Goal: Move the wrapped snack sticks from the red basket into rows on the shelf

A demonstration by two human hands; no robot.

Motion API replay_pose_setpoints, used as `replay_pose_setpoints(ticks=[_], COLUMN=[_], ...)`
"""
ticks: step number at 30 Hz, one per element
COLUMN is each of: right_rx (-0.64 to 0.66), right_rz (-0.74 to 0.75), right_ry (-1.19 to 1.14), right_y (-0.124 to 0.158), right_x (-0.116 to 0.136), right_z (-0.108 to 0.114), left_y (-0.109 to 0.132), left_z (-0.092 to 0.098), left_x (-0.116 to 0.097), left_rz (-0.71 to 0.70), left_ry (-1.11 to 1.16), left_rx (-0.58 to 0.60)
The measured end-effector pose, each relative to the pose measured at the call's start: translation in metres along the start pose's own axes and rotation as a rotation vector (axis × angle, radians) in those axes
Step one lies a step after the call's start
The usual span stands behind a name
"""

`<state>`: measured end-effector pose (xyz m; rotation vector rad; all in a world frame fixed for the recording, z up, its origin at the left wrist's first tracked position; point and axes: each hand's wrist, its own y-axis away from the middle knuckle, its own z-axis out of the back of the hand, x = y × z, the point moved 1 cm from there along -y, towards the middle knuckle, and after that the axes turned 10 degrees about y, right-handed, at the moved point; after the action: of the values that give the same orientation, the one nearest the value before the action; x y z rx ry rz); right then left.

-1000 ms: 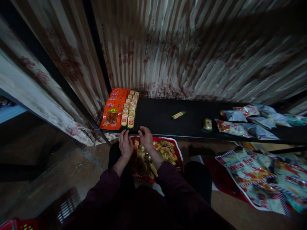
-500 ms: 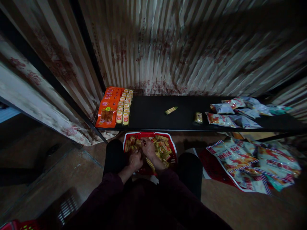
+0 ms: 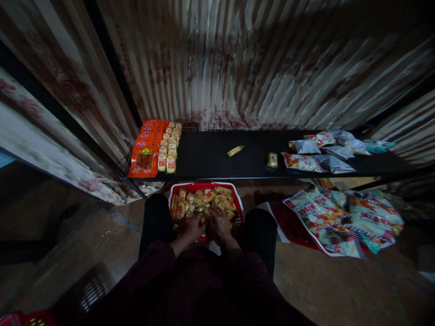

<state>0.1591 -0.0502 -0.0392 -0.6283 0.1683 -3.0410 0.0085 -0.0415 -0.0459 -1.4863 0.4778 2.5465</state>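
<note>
Small snacks in yellow wrappers (image 3: 199, 197) fill a red basket with a white rim (image 3: 240, 199), which stands between my knees. My left hand (image 3: 192, 226) is down in the near part of the basket, its fingers curled in among the packets. What they hold, if anything, is hidden. Close beside it, my right hand (image 3: 219, 222) lies over the packets with its fingers stretched forward and slightly apart. Dim light blurs the fingertips of both hands.
Ahead runs a black shelf (image 3: 204, 158) with orange snack packs (image 3: 144, 154), rows of yellow-wrapped snacks (image 3: 171, 149), a stick-shaped snack (image 3: 235, 151), one small packet (image 3: 272, 160) and several pale bags (image 3: 304, 162). Larger bags (image 3: 319, 210) fill a second basket at right.
My hands have drawn back toward the near side of the basket and spread slightly apart, showing more packets at its far side. The whole view has shifted a little.
</note>
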Motion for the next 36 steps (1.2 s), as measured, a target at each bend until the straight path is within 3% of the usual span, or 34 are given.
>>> replay_pose_setpoints(ticks=[9, 18, 23, 29, 36], right_rx=[0.01, -0.06, -0.104, -0.11, -0.143], right_rz=[-0.025, -0.083, -0.086, -0.091, -0.121], right_ry=[-0.057, -0.192, -0.211, -0.228, -0.256], right_y=[-0.001, -0.005, -0.002, -0.003, -0.004], right_x=[0.006, 0.005, 0.007, 0.01, 0.014], right_z=[-0.006, -0.022, -0.019, -0.019, -0.018], left_y=[-0.012, -0.029, -0.031, -0.031, -0.027], left_z=[-0.005, 0.008, 0.017, 0.024, 0.03], left_x=[0.003, -0.003, -0.005, -0.009, -0.009], left_rz=[0.163, 0.438, 0.451, 0.472, 0.488], left_ry=[0.205, 0.848, 1.089, 1.169, 1.206], left_rx=[-0.087, -0.313, -0.296, -0.246, -0.271])
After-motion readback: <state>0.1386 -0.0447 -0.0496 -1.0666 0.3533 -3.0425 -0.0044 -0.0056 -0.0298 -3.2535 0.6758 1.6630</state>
